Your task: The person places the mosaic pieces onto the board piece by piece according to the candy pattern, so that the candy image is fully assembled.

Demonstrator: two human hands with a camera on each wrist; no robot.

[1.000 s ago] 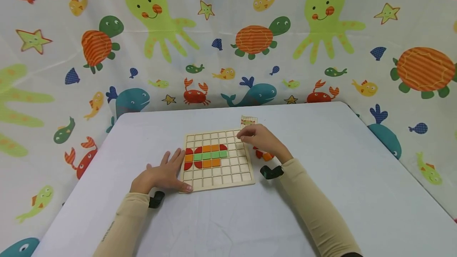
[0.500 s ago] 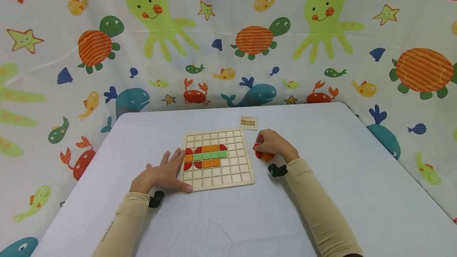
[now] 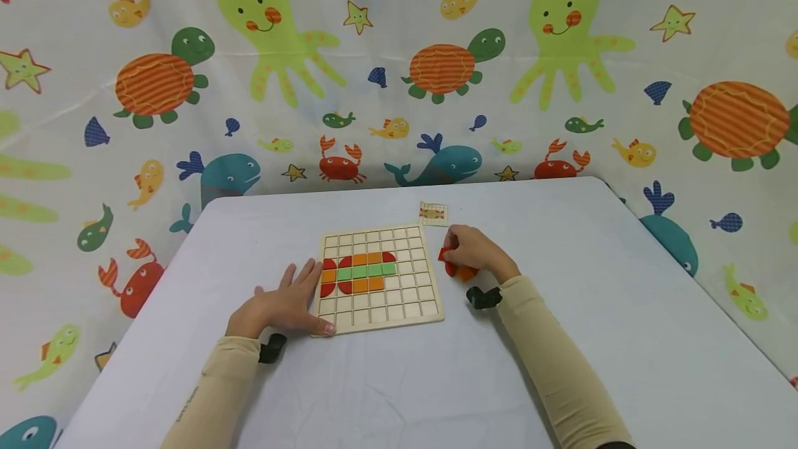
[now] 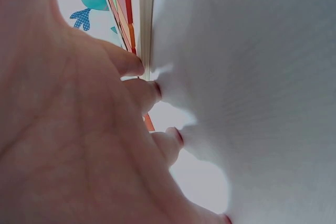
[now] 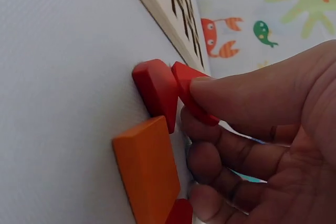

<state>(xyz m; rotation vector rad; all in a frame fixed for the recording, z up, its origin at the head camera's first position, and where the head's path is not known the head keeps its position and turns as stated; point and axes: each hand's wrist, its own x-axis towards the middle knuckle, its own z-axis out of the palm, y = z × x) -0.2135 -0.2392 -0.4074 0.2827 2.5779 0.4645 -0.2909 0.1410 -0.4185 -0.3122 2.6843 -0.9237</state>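
Observation:
A square wooden grid board (image 3: 411,296) lies on the table, with red, orange and green tiles (image 3: 368,271) set in its left and middle cells. My left hand (image 3: 280,307) rests at the board's left edge, fingers spread and thumb on its near corner. Right of the board, my right hand (image 3: 479,253) is over a small group of loose tiles. Thumb and forefinger pinch a red tile with a curved edge (image 5: 184,83), seen in the right wrist view. Close beside it are another red tile (image 5: 156,90) and an orange tile (image 5: 147,169); a further red one is partly hidden.
A small pattern card (image 3: 433,214) with a printed grid lies behind the board's far right corner. White cloth (image 3: 386,386) covers the table. A curtain (image 3: 374,109) printed with sea animals hangs behind it.
My right hand has moved from over the board's far right corner, rightward and nearer, to the loose tiles, where it now pinches a red one. The left hand has stayed in place.

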